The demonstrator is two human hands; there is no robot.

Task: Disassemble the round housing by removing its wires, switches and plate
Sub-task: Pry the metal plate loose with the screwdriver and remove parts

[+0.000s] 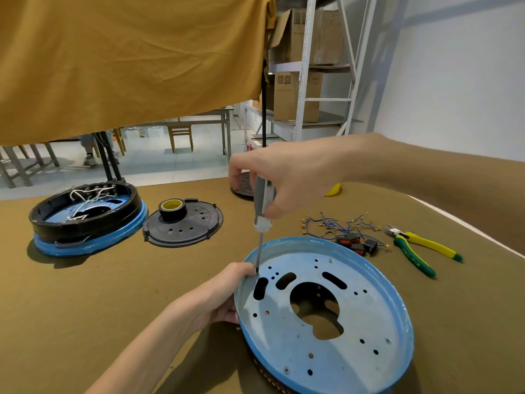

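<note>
"NG-PIN" on green pliers (414, 251) handle.

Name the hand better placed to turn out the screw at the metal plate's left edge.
Right. The right hand already grips the grey-handled screwdriver, tip down at that edge of the round blue-rimmed metal plate. The left hand steadies the rim.

Left hand (218, 297) gripping round housing (326, 314) rim, right hand (284, 180) holding screwdriver (262, 220) upright, tip seemingly on plate (321, 322)

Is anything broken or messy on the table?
Nothing looks broken. The blue wires and switches lie in a loose tangle beside the pliers, which fits taking the housing apart.
</note>
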